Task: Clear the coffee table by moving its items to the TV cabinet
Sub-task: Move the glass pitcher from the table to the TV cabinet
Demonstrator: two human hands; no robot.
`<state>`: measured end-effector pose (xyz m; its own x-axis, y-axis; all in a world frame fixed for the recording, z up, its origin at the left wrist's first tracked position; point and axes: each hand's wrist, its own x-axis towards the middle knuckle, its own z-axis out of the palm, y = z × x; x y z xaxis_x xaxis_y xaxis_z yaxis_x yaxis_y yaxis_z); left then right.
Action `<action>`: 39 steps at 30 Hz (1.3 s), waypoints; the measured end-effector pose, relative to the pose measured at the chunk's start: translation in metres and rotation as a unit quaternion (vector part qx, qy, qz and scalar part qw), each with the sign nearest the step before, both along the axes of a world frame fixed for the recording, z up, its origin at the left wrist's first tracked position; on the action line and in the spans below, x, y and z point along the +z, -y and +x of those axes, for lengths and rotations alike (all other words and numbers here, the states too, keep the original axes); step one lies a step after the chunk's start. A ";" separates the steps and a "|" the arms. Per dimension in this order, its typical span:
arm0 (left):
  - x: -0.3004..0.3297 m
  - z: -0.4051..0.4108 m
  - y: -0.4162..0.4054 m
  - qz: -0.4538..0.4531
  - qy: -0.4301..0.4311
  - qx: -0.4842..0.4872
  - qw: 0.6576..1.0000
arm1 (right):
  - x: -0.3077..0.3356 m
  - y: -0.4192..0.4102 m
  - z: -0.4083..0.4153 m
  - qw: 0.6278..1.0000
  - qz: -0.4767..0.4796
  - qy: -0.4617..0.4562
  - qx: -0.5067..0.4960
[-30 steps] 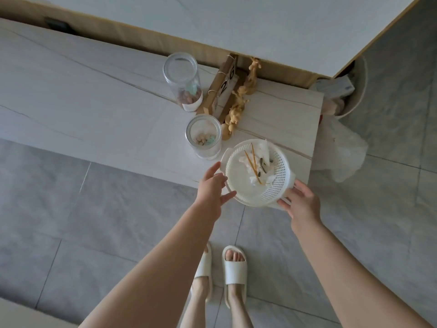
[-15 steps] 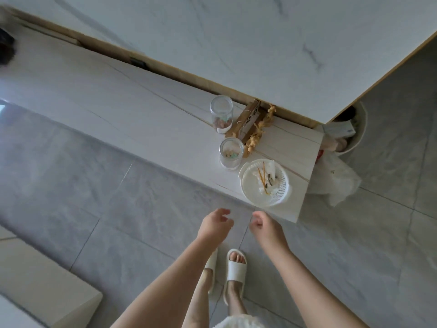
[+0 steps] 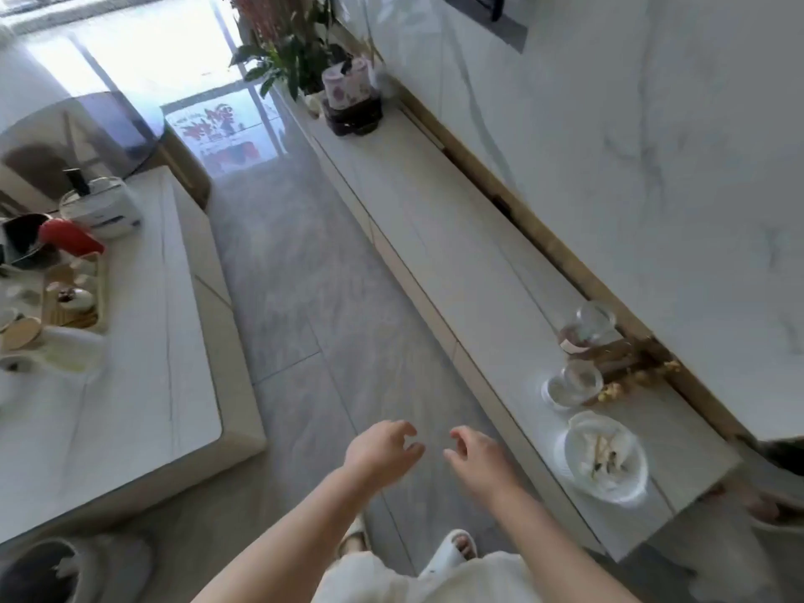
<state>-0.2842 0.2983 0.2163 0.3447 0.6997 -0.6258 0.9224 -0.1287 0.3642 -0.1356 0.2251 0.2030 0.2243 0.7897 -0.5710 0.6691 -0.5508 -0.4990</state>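
The white basket [image 3: 605,460] with tissue and sticks stands on the TV cabinet [image 3: 457,237] at its near right end. Behind it stand two clear glass jars [image 3: 573,384] [image 3: 587,326] and a wooden calendar with a dried sprig [image 3: 631,363]. My left hand [image 3: 383,450] and my right hand [image 3: 478,461] hang over the floor between cabinet and table, fingers loosely curled, holding nothing. The coffee table [image 3: 143,372] at the left carries a white kettle [image 3: 102,211], a red item [image 3: 69,237] and a wooden tea tray [image 3: 74,298].
A potted plant [image 3: 300,50] and a flowered pot [image 3: 350,91] stand at the cabinet's far end. A grey tiled floor strip [image 3: 313,306] runs between table and cabinet. A round stool [image 3: 48,572] sits bottom left. A bin area shows at far right.
Both hands have let go of the white basket, which now stands on the cabinet. The view has swung left, bringing the coffee table into sight.
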 end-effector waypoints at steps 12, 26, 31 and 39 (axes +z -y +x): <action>0.028 -0.205 -0.037 0.003 -0.008 0.176 0.984 | 0.045 -0.115 -0.163 0.976 0.018 0.054 0.209; 0.042 -0.409 -0.083 0.017 0.015 0.371 0.928 | 0.049 -0.217 -0.355 0.937 0.026 0.037 0.345; 0.030 -0.432 -0.101 -0.006 0.030 0.434 0.900 | 0.038 -0.263 -0.375 0.921 0.014 0.044 0.386; 0.026 -0.426 -0.182 -0.016 0.024 0.530 0.848 | 0.021 -0.380 -0.388 0.873 0.027 0.057 0.484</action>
<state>-0.7100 0.4806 0.2422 -0.4413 0.6155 -0.6530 0.4985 0.7733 0.3919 -0.5241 0.6056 0.2241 -0.5100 0.6662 -0.5442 0.8550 0.3230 -0.4058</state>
